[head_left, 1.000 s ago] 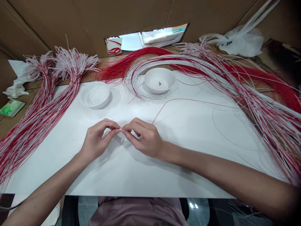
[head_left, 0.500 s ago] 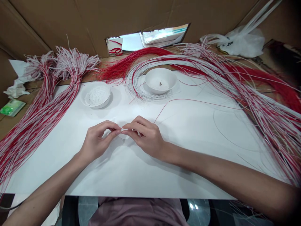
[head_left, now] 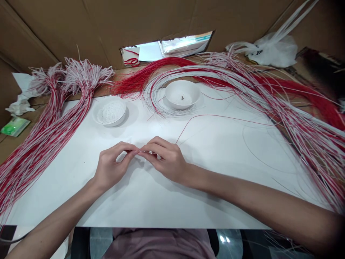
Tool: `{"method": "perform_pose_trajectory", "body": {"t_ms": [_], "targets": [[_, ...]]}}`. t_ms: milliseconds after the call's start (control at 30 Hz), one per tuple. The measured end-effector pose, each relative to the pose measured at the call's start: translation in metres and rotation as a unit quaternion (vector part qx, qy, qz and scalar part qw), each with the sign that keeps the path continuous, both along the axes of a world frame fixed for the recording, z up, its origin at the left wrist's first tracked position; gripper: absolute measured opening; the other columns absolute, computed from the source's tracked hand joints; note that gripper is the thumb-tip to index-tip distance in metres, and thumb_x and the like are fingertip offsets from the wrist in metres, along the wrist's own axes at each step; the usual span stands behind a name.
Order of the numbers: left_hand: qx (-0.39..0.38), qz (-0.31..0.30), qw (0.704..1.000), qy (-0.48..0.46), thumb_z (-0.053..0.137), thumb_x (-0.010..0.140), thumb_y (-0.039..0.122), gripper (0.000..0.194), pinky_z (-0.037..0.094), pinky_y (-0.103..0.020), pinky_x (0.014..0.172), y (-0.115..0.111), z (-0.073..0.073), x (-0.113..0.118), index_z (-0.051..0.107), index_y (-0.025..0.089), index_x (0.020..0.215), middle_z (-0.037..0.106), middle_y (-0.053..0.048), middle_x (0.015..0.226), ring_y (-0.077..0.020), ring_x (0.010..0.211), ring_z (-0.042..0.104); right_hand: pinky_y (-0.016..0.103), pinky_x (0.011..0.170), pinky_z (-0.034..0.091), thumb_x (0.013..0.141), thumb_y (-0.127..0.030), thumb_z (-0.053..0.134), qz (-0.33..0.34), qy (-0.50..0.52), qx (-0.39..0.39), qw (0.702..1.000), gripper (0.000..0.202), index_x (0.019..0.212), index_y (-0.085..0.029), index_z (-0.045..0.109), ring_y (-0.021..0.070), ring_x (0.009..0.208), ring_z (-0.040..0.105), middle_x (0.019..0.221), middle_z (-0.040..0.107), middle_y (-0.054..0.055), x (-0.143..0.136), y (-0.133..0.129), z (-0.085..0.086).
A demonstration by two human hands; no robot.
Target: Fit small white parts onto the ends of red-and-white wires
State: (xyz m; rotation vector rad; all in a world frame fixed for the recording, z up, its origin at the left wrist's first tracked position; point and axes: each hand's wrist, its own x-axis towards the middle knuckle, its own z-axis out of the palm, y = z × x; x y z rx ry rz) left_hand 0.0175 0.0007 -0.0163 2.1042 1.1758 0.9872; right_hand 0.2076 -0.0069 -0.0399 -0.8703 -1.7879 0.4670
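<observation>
My left hand [head_left: 111, 164] and my right hand [head_left: 167, 158] meet over the white sheet [head_left: 151, 201], fingertips pinched together and touching or almost touching. A thin red strand [head_left: 205, 115] runs from the right-side bundle to behind my right hand, which is closed on it. What the left fingertips pinch is too small to make out. Behind my left hand is a white bowl [head_left: 111, 111] with small white pieces. A second white bowl [head_left: 183, 94], with a small dark bit inside, stands farther back beyond my right hand, on coiled white strands.
Red and white strand bundles [head_left: 61, 118] lie along the left; more strands [head_left: 291, 118] spread over the right. Cardboard walls [head_left: 151, 21] enclose the back. A white plastic bag [head_left: 277, 50] lies back right, a green packet [head_left: 15, 126] far left.
The fingertips of both hands have closed more tightly together. The whole view has shifted slightly, while the bowls and bundles have stayed in place.
</observation>
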Motion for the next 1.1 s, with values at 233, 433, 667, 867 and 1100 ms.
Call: {"method": "perform_pose_trajectory", "body": {"t_ms": [233,433,667,867,1100], "targets": [[-0.039,0.068,0.995,-0.059,0.064,0.086,0.022,0.003,0.052,-0.03,0.076,0.005,0.006,-0.001,0.066,0.02,0.088,0.068,-0.003,0.086,-0.0167,0.082,0.064,0.025,0.059,0.045,0.081,-0.011,0.052,-0.056,-0.009,-0.054,0.997,0.009,0.078,-0.019,0.056,0.0114,0.067,0.053,0.077,0.056,0.001,-0.002,0.001,0.006],[-0.027,0.094,0.991,-0.086,0.065,0.086,0.024,0.004,0.052,-0.029,0.077,0.009,0.006,-0.004,0.065,0.02,0.087,0.066,-0.002,0.085,-0.0158,0.083,0.063,0.03,0.069,0.045,0.075,-0.002,0.045,-0.061,-0.023,-0.094,0.993,0.019,0.079,-0.019,0.053,0.0151,0.074,0.054,0.077,0.057,0.001,0.001,0.005,0.006],[0.002,0.025,1.0,0.005,0.059,0.088,0.019,0.006,0.051,-0.03,0.075,0.005,0.003,-0.001,0.065,0.02,0.091,0.067,-0.003,0.086,-0.0162,0.081,0.063,0.028,0.072,0.05,0.086,-0.009,0.05,-0.008,-0.019,-0.068,0.997,0.017,0.099,-0.018,0.058,0.0141,0.078,0.06,0.087,0.064,0.004,0.0,0.001,0.004],[-0.044,0.026,0.999,0.008,0.061,0.088,0.023,0.018,0.051,-0.031,0.083,0.014,0.009,-0.009,0.063,0.021,0.106,0.068,-0.004,0.099,-0.0163,0.088,0.063,0.022,0.058,0.043,0.094,-0.014,0.049,0.018,-0.031,-0.073,0.997,0.013,0.092,-0.017,0.061,0.0083,0.062,0.051,0.082,0.063,0.002,0.001,0.002,-0.001],[-0.037,0.074,0.983,0.162,0.06,0.085,0.025,0.016,0.05,-0.03,0.08,0.037,0.014,-0.031,0.068,0.02,0.099,0.068,-0.002,0.098,-0.016,0.084,0.062,0.023,0.059,0.042,0.093,-0.016,0.054,0.008,-0.046,-0.098,0.994,0.009,0.088,-0.016,0.062,0.0072,0.059,0.048,0.084,0.062,0.002,0.001,0.002,0.0]]}}
